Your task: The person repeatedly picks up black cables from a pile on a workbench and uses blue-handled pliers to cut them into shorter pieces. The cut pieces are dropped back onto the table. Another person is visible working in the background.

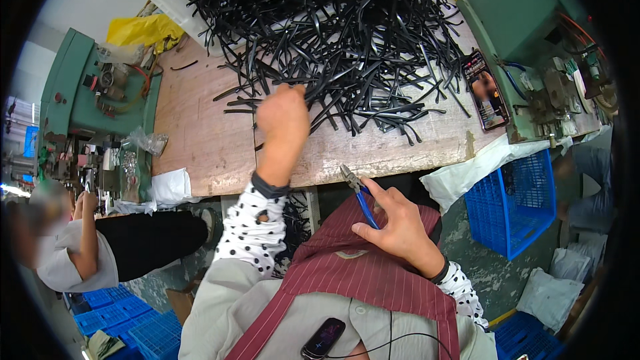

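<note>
A large heap of slim black pieces with bent ends point(373, 73), shaped like eyeglass temples, spreads over the wooden table point(200, 127). My left hand point(283, 117) reaches to the heap's near left edge. Its fingers are curled closed among the pieces, and what they hold, if anything, is hidden. Close to my apron, just off the table's front edge, my right hand point(402, 227) grips a pair of cutting pliers with blue handles point(365, 207). The jaws point up and left toward the table, with no piece visible between them.
Green machines point(83, 93) point(513, 20) flank the table. A phone point(485, 90) leans at the right one. A blue crate point(510, 207) sits below right, beside white cloth point(460, 173). At left another person point(80, 247) works. Yellow plastic point(143, 30) lies far left.
</note>
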{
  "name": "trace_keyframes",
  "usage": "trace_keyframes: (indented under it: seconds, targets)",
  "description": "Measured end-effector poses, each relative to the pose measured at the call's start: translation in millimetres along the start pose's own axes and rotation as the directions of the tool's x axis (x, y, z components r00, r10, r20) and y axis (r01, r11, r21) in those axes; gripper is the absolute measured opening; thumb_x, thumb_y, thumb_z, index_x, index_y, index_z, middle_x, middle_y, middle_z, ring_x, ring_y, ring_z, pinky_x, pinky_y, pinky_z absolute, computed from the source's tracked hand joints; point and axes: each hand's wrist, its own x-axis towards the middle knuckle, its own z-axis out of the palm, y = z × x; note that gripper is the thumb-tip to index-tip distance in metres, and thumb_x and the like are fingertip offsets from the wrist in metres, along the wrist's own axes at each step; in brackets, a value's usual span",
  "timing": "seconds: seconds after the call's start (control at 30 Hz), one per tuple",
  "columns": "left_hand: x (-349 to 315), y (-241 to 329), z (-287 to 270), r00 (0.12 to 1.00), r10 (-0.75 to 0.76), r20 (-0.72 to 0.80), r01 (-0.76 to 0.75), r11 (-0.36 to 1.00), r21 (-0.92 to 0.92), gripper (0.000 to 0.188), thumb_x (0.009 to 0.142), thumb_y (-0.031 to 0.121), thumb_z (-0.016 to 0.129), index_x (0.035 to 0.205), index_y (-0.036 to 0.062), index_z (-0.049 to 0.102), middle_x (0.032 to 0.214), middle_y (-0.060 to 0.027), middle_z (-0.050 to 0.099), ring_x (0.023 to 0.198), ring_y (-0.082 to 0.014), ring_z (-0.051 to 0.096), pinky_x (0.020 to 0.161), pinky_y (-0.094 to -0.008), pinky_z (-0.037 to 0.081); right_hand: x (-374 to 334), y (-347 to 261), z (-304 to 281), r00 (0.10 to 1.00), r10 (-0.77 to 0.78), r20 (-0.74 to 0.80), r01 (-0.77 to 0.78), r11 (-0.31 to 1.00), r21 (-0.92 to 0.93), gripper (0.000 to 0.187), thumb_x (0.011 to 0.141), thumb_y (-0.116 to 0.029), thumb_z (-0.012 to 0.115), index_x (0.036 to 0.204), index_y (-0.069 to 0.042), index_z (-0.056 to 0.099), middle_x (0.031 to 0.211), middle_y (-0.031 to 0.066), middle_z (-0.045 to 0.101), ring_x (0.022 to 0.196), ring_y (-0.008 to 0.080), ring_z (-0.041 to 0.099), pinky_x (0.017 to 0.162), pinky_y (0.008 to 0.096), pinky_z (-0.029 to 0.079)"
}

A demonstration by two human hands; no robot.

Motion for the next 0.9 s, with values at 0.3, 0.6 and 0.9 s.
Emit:
trace_keyframes:
  seconds: [0.3, 0.6, 0.9]
  targets:
    - [-27.8, -52.3, -26.9, 0.929, 0.101, 0.357, 0.151, 0.776, -0.612, 0.024, 0.090, 0.027, 0.065, 0.100, 0.0050, 0.065, 0.082, -0.0124, 0.067, 0.078, -0.0257, 0.065, 0.071, -0.0377, 0.050, 2.5, 0.0, 9.6, 1.000, -0.030, 0.001, 0.030, 0.999, 0.016, 0.084, 0.066, -0.035, 0.082, 0.141, -0.016, 0.050, 0.081, 0.0100, 0.056, 0.068, 0.0251, 0.061, 0.061, 0.0376, 0.052]
    - [-89.3, -9.8, 14.3, 0.883, -0.079, 0.462, 0.381, -0.455, -0.805, 0.031, 0.102, 0.037, 0.053, 0.089, 0.0082, 0.053, 0.071, 0.0002, 0.051, 0.051, -0.0054, 0.037, 0.046, -0.0233, 0.034, 6.9, -1.5, 10.3, 0.984, -0.152, -0.089, 0.146, 0.987, -0.072, 0.083, 0.063, -0.028, 0.084, 0.139, -0.015, 0.053, 0.081, 0.0104, 0.053, 0.066, 0.0265, 0.056, 0.062, 0.0376, 0.050]
    - [-82.3, -18.1, -11.1, 0.861, 0.383, 0.336, 0.497, -0.776, -0.389, 0.036, 0.105, 0.040, 0.037, 0.090, 0.0095, 0.049, 0.067, 0.0027, 0.043, 0.047, -0.0031, 0.034, 0.042, -0.0192, 0.032, 18.9, -28.0, 2.3, 0.949, -0.315, -0.032, 0.286, 0.896, -0.341, 0.081, 0.060, -0.023, 0.083, 0.136, -0.014, 0.056, 0.090, 0.0123, 0.055, 0.081, 0.0291, 0.056, 0.066, 0.0382, 0.048]
